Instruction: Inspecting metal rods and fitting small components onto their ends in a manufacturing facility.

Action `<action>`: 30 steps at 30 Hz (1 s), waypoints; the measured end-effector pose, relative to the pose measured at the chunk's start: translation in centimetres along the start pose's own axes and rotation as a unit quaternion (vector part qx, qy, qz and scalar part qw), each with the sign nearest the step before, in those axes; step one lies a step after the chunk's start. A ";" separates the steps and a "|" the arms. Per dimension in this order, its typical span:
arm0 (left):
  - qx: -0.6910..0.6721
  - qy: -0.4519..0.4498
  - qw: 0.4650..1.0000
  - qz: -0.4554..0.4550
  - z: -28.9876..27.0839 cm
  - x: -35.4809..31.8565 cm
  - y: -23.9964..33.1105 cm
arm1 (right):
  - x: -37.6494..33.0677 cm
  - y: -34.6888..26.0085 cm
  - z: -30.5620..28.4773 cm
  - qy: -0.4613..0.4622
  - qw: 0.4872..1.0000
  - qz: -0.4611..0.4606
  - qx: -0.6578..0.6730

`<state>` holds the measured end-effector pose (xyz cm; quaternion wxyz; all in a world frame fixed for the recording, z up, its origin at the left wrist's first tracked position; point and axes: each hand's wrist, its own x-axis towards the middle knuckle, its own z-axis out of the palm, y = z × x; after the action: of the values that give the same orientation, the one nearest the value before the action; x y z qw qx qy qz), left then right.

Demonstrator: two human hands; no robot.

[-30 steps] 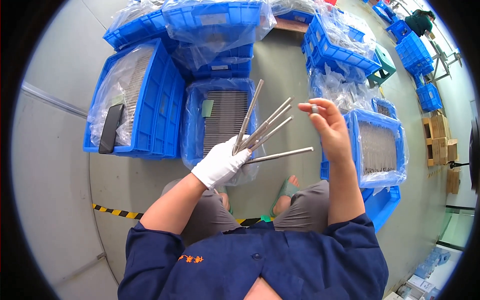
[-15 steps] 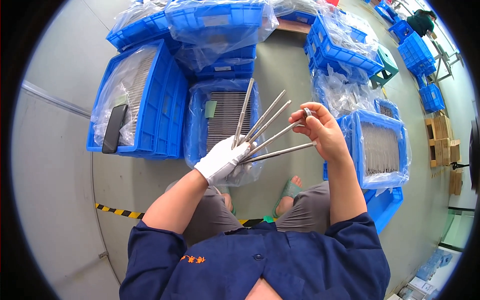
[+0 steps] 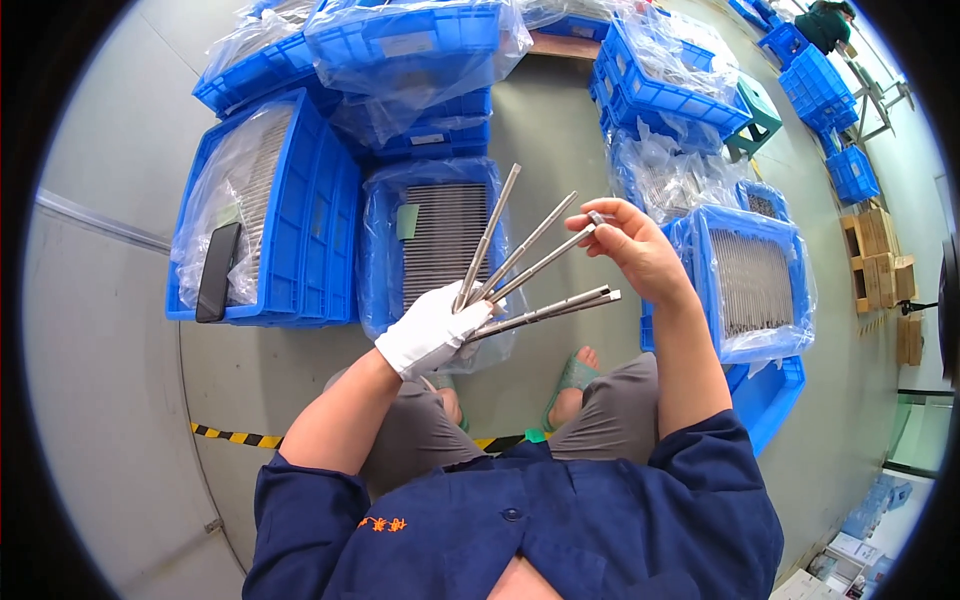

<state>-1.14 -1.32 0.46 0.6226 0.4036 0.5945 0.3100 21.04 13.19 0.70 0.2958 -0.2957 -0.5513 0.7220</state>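
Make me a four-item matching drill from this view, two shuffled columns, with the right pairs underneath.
Column one
1. Left hand
2. Right hand
3. Dark phone
4. Pale green slip

Column two
A. Resting on the crate at the left
B. Bare, pinching a small metal piece by a rod's end
C. Lying inside the middle crate
D. Gloved in white, gripping fanned metal rods

Right pairs: 1-D; 2-B; 3-A; 4-C
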 end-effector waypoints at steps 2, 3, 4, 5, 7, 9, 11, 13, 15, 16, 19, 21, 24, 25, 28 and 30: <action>0.001 -0.004 1.000 -0.004 0.1 -0.1 0.0 | -0.1 -0.3 0.3 -0.063 0.994 0.023 0.083; 0.003 -0.008 1.000 -0.007 0.0 -0.1 0.0 | -0.2 -0.4 0.3 -0.070 0.992 0.019 0.103; 0.006 -0.012 1.000 -0.007 0.0 0.0 0.1 | -0.3 -0.4 0.1 -0.070 0.992 0.019 0.102; 0.007 -0.011 1.000 -0.006 0.0 -0.1 0.2 | -0.4 -0.5 -0.2 -0.078 0.992 0.020 0.094; 0.062 -0.015 0.998 0.029 0.0 -0.2 0.2 | -0.4 -0.6 -0.1 -0.074 0.995 0.026 0.065; 0.035 -0.015 0.999 0.003 0.1 -0.4 0.6 | -0.4 -0.7 0.2 -0.063 0.995 0.031 0.071; 0.009 -0.012 1.000 -0.019 0.0 -0.5 0.8 | -0.2 -0.8 0.2 -0.056 0.995 0.033 0.074; 0.040 -0.019 0.999 0.021 -0.2 -0.4 0.4 | -0.6 -0.7 0.2 -0.081 0.991 0.033 0.100; 0.055 -0.014 0.997 0.043 -0.1 -0.2 0.0 | -0.6 -0.8 0.2 -0.073 0.993 0.027 0.084; 0.070 -0.013 0.996 0.059 -0.1 -0.1 0.0 | -0.6 -0.7 0.2 -0.067 0.996 0.020 0.064; 0.072 -0.022 0.996 0.041 -0.2 -0.3 0.3 | -0.8 -1.2 0.3 -0.066 0.997 0.015 0.031; 0.086 -0.019 0.994 0.063 -0.3 -0.5 0.1 | -0.9 -1.3 0.5 -0.062 0.997 0.018 0.030; 0.098 -0.017 0.992 0.072 -0.2 -0.4 0.2 | -1.1 -1.5 0.4 -0.048 0.998 0.028 0.023; 0.095 -0.021 0.993 0.069 -0.2 -0.5 0.5 | -1.2 -1.7 0.4 -0.066 0.997 0.027 0.036; 0.069 -0.020 0.995 0.075 -0.1 -0.8 0.9 | -1.1 -1.8 -0.5 -0.085 0.993 0.034 0.073; 0.079 -0.024 0.993 0.085 0.0 -0.9 0.8 | -1.2 -2.2 -1.4 -0.050 0.989 0.019 0.139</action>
<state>-1.13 -1.70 1.57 0.5744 0.5081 0.5652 0.3041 23.10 13.68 2.63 0.2920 -0.2254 -0.4540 0.8111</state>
